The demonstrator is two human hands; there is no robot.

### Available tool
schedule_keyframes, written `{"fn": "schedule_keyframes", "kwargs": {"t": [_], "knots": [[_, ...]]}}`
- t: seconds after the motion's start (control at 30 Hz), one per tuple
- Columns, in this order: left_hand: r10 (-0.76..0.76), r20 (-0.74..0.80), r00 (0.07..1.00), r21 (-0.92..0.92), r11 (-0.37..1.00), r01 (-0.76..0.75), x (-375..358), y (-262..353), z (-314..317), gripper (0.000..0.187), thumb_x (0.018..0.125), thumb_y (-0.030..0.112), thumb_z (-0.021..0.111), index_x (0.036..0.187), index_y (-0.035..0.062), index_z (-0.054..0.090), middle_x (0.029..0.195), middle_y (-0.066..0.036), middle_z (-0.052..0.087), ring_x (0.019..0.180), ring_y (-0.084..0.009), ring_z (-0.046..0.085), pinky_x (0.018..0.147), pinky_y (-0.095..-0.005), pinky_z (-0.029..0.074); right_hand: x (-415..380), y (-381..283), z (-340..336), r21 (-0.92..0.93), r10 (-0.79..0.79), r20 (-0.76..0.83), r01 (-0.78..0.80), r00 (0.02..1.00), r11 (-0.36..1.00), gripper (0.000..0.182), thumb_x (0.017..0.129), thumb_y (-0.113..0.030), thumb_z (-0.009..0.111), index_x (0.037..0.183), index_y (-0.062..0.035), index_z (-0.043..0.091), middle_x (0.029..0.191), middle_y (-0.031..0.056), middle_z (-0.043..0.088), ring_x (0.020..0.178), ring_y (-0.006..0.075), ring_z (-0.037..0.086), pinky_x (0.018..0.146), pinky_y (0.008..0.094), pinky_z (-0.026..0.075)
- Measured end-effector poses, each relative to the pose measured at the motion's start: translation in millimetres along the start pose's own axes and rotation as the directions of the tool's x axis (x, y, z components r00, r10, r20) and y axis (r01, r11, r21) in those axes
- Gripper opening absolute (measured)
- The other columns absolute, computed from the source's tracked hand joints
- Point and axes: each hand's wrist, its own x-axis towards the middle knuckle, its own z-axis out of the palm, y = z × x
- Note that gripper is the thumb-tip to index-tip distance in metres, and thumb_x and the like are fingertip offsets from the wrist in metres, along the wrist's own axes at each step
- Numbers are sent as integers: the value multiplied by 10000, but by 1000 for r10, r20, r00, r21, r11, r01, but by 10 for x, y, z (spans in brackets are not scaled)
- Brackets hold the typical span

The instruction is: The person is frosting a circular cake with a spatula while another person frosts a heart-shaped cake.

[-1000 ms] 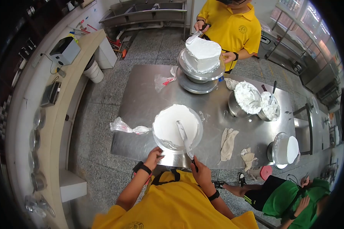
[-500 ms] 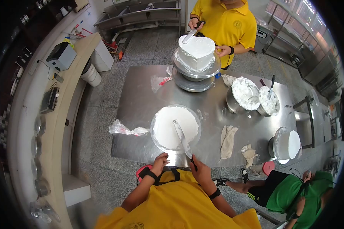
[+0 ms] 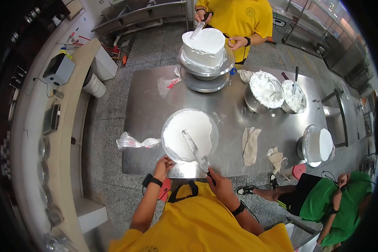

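Note:
A round cake (image 3: 199,145) coated in smooth white cream sits on a cake turntable (image 3: 215,133) near the table's front edge, seen from above. My right hand (image 3: 221,185) grips the black handle of an icing spatula (image 3: 193,147); its long metal blade lies over the cream top, angled up and left. At the turntable's lower left rim is my left hand (image 3: 163,168), fingers bent against the edge. Part of the fingers is too small to make out clearly.
Opposite, a person in yellow (image 3: 235,21) smooths another cake (image 3: 203,46) on a raised turntable. Cream bowls (image 3: 258,101) stand at right, with cloths (image 3: 250,147) nearer. A third cake (image 3: 324,145) is at the right edge; a person in green (image 3: 315,201) is beyond. A plastic bag (image 3: 134,141) lies left.
My left hand has moved up and left to the turntable's rim. The spatula blade has shifted slightly over the cake. The whole view has tilted a little.

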Motion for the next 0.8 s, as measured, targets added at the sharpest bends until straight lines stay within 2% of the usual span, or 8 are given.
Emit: {"fn": "schedule_keyframes", "kwargs": {"t": [0.03, 0.13, 0.23, 0.33, 0.47, 0.6, 0.63, 0.8], "knots": [[28, -69, 997, -6, 1000, -29, -6, 88, 25, 212, 997, 174, 456, 1091, 64, 610, 997, -26, 627, 943, -148, 623, 809, -310, 527, 5, -5, 4, 10, -4, 5, 4, 1000, 1000, 429, 931, -228, 637, 1336, -108, 562, 799, 114, 655, 616, 345, 638, 526, 438, 506], [62, -54, 997, 118, 991, -56, -41, 214, 112, 266, 1034, 291, 472, 1070, 74, 622, 951, 0, 607, 880, -117, 608, 769, -299, 525, 15, -47, -8, 20, 0, 28, 0, 1000, 1000, 432, 933, -228, 635, 1342, -109, 557, 788, 118, 648, 608, 346, 633, 519, 440, 498], [53, -119, 991, 196, 980, -29, -84, 127, 173, 309, 1026, 365, 513, 1043, 81, 635, 939, 14, 609, 835, -102, 590, 737, -286, 520, 12, -45, 12, 17, -5, 29, 5, 1000, 1000, 432, 934, -229, 635, 1342, -110, 557, 774, 120, 641, 599, 348, 628, 512, 444, 491], [65, -92, 994, 168, 985, -49, -140, -166, 130, 310, 1011, 382, 549, 1068, 90, 634, 927, 9, 626, 878, -102, 598, 731, -274, 530, 4, -49, 21, 11, -1, 24, 1, 1000, 1000, 429, 932, -232, 638, 1337, -113, 562, 775, 121, 645, 598, 347, 630, 512, 443, 491], [2, -19, 1000, 127, 992, 0, -396, -464, 359, 326, 1026, 372, 521, 1083, 72, 635, 1024, -17, 663, 932, -118, 616, 759, -271, 508, -5, -22, 63, 12, -1, 15, 1, 1000, 1000, 431, 931, -237, 639, 1337, -115, 564, 794, 123, 659, 609, 347, 638, 515, 437, 495], [-39, 165, 985, 251, 968, -4, -550, -721, 454, 348, 1035, 336, 495, 1211, 60, 612, 1155, -41, 658, 1001, -144, 621, 851, -295, 493, 26, -83, 4, 34, 42, 1, -42, 999, 999, 436, 935, -249, 632, 1345, -120, 561, 826, 130, 676, 634, 351, 651, 537, 444, 507], [-41, 235, 971, 273, 962, -26, -555, -739, 435, 336, 1016, 272, 515, 1278, 73, 582, 1183, -43, 654, 1028, -153, 622, 864, -300, 493, 35, -96, -17, 25, 58, 13, -58, 998, 998, 436, 937, -252, 628, 1348, -122, 560, 831, 132, 679, 640, 352, 654, 545, 448, 511], [-102, 56, 993, 172, 981, 91, -403, -406, 302, 280, 941, 126, 520, 1207, 85, 595, 1127, -23, 630, 1009, -140, 605, 835, -302, 513, 75, -36, 3, 22, 46, -3, -46, 999, 999, 436, 938, -260, 623, 1348, -123, 561, 832, 138, 681, 654, 358, 660, 556, 457, 516]]}}
